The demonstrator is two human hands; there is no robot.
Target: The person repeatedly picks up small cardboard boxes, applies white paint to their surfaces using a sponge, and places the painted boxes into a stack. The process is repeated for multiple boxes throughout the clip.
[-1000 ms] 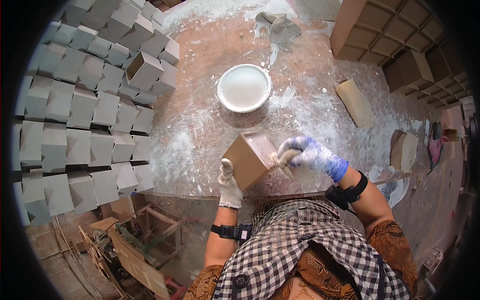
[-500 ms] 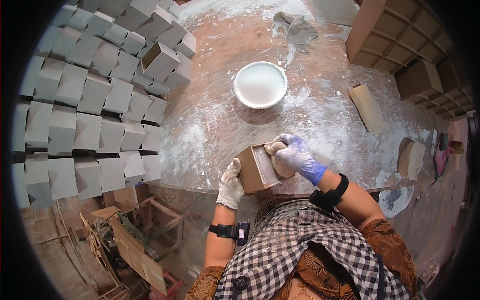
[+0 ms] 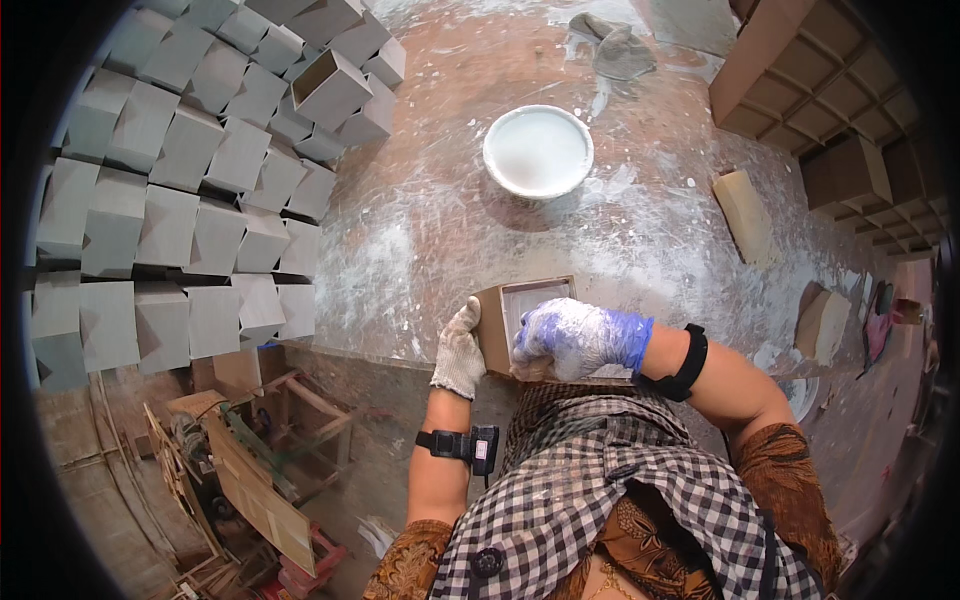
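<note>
A small open-topped brown box (image 3: 493, 325) with a whitish inside stands at the table's near edge, close to my body. Wrapped around its left side is my left hand (image 3: 461, 350), in a white knit glove. My right hand (image 3: 582, 335), in a blue glove smeared with white, is closed over the box's opening, knuckles up. The beige crumpled rag seen in its fingers a moment ago is now hidden beneath the hand. Beyond the box sits a round bowl (image 3: 538, 152) of milky white liquid.
Stacks of grey-white boxes (image 3: 165, 225) fill the left side. A grey cloth (image 3: 622, 52) lies at the back. On the right are a brown compartmented case (image 3: 755, 62), a tan block (image 3: 743, 215) and another pale block (image 3: 822, 325). A wooden frame (image 3: 290, 420) stands below left.
My right hand has moved down and left over the box, turning knuckles up and covering the rag. The box has tilted more upright, still in my left hand. The view has shifted slightly.
</note>
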